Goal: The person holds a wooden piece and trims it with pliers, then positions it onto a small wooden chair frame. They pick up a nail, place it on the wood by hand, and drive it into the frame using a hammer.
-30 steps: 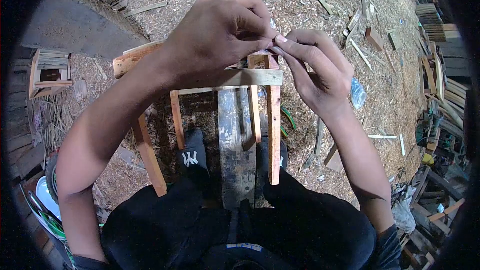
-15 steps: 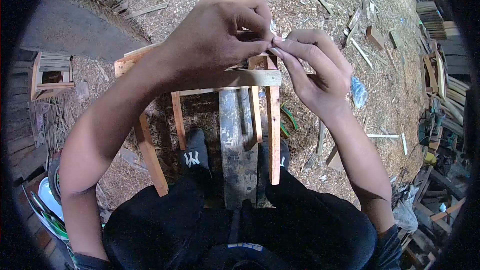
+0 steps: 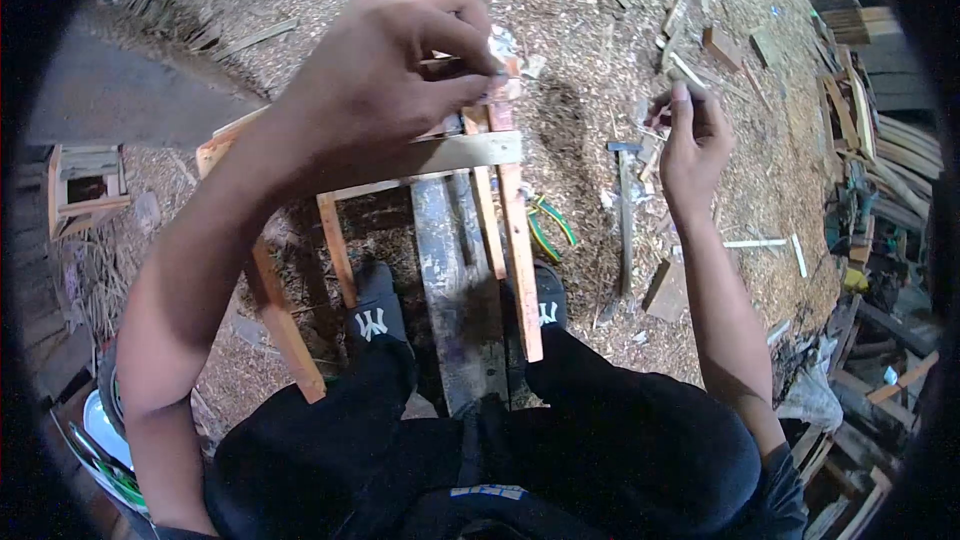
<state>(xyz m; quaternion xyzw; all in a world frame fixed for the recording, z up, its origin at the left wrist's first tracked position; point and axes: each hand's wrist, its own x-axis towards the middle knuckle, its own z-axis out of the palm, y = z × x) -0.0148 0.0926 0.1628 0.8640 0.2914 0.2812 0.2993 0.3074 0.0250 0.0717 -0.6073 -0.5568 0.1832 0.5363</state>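
Note:
My left hand [image 3: 385, 80] is above the far right corner of a wooden stool frame [image 3: 470, 152], thumb and forefinger pinched together. Whatever sits between those fingertips is too small to make out. The frame's legs point toward me, and it rests across a worn, paint-stained plank [image 3: 450, 290]. Apart from it, on the right, my right hand [image 3: 695, 145] hovers with loosely bent fingers and nothing visible in them. Just left of that hand, a hammer [image 3: 626, 210] lies on the ground. Pliers with green and yellow handles [image 3: 550, 227] lie beside the frame's right leg.
Wood shavings and offcuts cover the ground, among them a wood block [image 3: 666, 290] near the hammer. A small wooden frame [image 3: 88, 190] stands at the left. Stacked timber [image 3: 895, 155] lines the right side. My feet are on either side of the plank.
My right hand has left my left hand's fingertips and moved right and down toward the hammer. My left hand keeps its pinch over the frame. The whole view has shifted slightly.

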